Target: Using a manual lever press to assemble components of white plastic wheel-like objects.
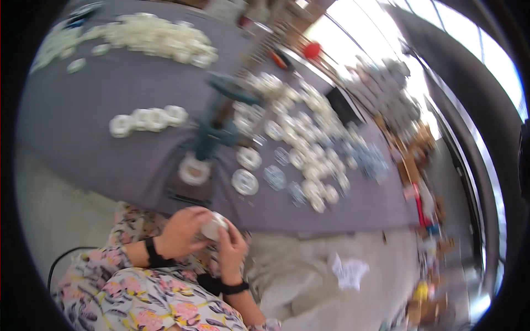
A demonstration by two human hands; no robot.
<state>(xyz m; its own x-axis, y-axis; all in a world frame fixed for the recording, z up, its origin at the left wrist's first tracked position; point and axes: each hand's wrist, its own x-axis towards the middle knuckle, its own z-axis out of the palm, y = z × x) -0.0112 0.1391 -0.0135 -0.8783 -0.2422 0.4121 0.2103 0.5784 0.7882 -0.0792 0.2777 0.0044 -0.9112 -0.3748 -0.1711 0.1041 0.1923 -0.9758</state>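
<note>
Just off the table's near edge, my left hand (183, 231) and my right hand (232, 248) hold a small white round plastic piece (212, 228) between their fingers. The picture is blurred, so its details do not show. Beyond my hands stands a green hand press (216, 129). On its dark base, under the press head, sits a white ring-shaped part (194, 170). Right of the press lie a white ring (249, 158) and a white disc with a clear centre (244, 182). To its left, several white rings form a row (148, 119).
The grey cloth-covered table (72, 149) carries a large heap of white parts (160, 37) at the far left. More white rings (309, 149) spread over its right side, with clear plastic parts (367, 160) beyond. A black box (343, 106) stands behind them.
</note>
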